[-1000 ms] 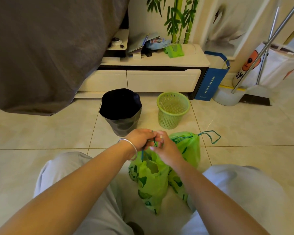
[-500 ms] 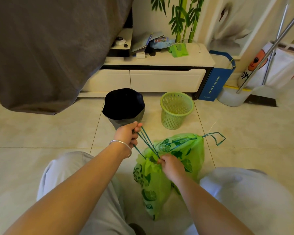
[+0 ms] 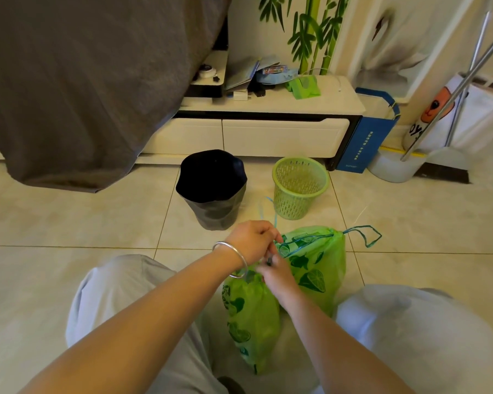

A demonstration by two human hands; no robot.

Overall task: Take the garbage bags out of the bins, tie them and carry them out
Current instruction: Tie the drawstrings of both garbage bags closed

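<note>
Two green garbage bags with leaf prints lie on the tile floor between my knees: a nearer bag (image 3: pixel 251 322) and a fuller, cinched bag (image 3: pixel 319 260) behind it. My left hand (image 3: pixel 252 240), with a silver bangle on the wrist, pinches the nearer bag's blue-green drawstring (image 3: pixel 268 211), whose ends stick up above my fingers. My right hand (image 3: pixel 276 275) grips the same string at the gathered neck of the nearer bag. The cinched bag's drawstring loop (image 3: pixel 366 236) lies on the floor to its right. Beyond stand a bin lined with a black bag (image 3: pixel 211 189) and an unlined green mesh bin (image 3: pixel 299 187).
A grey cloth (image 3: pixel 83 81) hangs at the upper left. A low white TV cabinet (image 3: pixel 268 135) with clutter runs along the wall. A blue paper bag (image 3: pixel 365 137), a white dustpan (image 3: pixel 396 166) and metal poles (image 3: pixel 453 86) stand at the right.
My hands pulled the drawstring apart half a second ago; now they have come back together at the nearer bag's neck, with the string ends sticking up above my left hand.
</note>
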